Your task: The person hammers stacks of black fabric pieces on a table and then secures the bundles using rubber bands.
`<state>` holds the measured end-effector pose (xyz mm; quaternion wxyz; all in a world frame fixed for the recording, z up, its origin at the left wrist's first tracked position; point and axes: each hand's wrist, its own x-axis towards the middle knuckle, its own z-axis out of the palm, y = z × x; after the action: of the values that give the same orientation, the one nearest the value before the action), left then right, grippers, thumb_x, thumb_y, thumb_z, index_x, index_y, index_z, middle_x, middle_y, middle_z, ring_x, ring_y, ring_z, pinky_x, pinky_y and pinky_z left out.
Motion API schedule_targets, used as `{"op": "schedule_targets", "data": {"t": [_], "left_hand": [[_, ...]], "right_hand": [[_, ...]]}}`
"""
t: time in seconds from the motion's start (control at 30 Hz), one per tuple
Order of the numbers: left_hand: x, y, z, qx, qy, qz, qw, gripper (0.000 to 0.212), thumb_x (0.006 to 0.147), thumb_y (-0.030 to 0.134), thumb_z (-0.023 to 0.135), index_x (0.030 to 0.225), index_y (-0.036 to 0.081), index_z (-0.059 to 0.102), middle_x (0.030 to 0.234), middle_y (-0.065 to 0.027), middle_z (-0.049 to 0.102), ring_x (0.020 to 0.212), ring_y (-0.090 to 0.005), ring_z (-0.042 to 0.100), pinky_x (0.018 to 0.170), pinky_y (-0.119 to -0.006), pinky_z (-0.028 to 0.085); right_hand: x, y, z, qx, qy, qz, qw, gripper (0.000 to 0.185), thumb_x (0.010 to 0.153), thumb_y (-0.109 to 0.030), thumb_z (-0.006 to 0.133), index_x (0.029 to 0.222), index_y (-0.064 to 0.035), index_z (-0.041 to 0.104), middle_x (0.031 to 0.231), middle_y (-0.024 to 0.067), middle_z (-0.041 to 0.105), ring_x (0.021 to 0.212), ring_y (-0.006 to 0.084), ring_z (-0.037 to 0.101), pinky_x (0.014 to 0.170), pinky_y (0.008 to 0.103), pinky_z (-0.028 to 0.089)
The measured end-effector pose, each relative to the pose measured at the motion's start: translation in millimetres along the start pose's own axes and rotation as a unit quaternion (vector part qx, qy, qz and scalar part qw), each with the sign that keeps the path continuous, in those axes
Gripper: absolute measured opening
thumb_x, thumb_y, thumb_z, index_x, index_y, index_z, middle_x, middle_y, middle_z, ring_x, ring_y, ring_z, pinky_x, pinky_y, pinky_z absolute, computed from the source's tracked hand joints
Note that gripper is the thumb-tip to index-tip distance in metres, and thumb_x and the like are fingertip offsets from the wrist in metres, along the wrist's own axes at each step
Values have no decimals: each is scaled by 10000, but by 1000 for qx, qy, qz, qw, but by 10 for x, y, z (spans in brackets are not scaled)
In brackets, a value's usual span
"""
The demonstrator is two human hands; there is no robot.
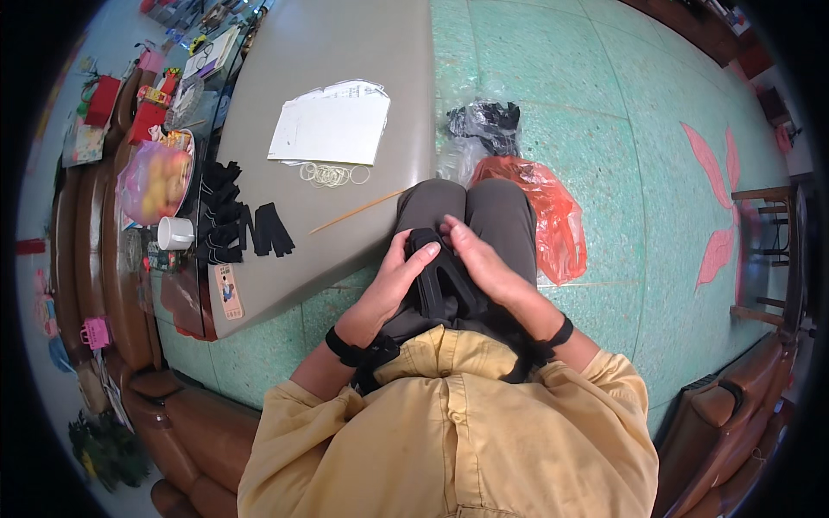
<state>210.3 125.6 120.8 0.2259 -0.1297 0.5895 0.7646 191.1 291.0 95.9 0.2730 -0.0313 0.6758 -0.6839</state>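
Over my lap, my left hand (395, 272) grips a folded bundle of black fabric strips (427, 291), thumb on top near the fold. The loose ends hang apart towards my waist. My right hand (482, 262) is held flat along the bundle's right side, slightly blurred; whether its palm touches the fabric I cannot tell. To the left, on a grey padded surface (363, 39), lie several black fabric bundles (220, 207) in a stack, with flat black strips (272, 230) beside them. Pale rubber bands (327, 175) sit below a stack of paper (333, 129). A thin wooden stick (356, 212) points towards my knee.
A phone in a patterned case (228, 291) lies at the grey surface's near corner. Left of it, a glass-topped table holds a white mug (175, 233) and a bag of fruit (155, 184). A red plastic bag (557, 220) and crumpled clear-and-black plastic (484, 126) lie on the green floor.
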Motion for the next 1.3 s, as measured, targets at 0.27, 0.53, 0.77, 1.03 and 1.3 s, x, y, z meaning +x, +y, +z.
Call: {"op": "schedule_targets", "data": {"t": [0.27,0.53,0.77,1.03,1.3], "left_hand": [[48,-25,40,-13,0,25,1000,383,879,158,546,1201,1,411,1085,-65,524,1010,-112,500,874,-260,410],[-35,132,39,-58,29,15,998,341,881,151,536,1172,1,440,1061,-61,530,988,-113,508,869,-256,409],[-4,104,49,-57,8,34,998,385,857,172,593,1161,-1,431,1068,-58,515,973,-105,505,839,-250,420],[21,155,-61,-82,15,22,996,400,856,188,598,1165,-14,445,1065,-63,529,980,-110,505,859,-247,408],[-11,308,-227,-45,-70,19,996,592,781,78,659,1279,-15,354,1146,-68,500,1068,-129,482,931,-280,386]], "right_hand": [[-85,11,164,6,37,-40,998,726,937,-529,214,1324,78,306,1333,239,380,1272,275,346,1047,294,243],[-176,-154,84,60,-20,-50,997,602,899,-350,518,1340,14,329,1286,175,447,1186,205,422,996,293,319],[-175,-154,213,63,35,-66,995,575,879,-254,568,1333,16,340,1226,162,495,1153,176,446,979,279,338],[-132,-112,-9,84,-35,29,995,770,706,-257,752,1287,79,375,1223,177,502,1133,216,478,961,293,367],[-147,-209,72,31,-9,-33,999,770,666,-222,775,1276,57,398,1204,172,522,1095,207,514,942,296,389]]}}
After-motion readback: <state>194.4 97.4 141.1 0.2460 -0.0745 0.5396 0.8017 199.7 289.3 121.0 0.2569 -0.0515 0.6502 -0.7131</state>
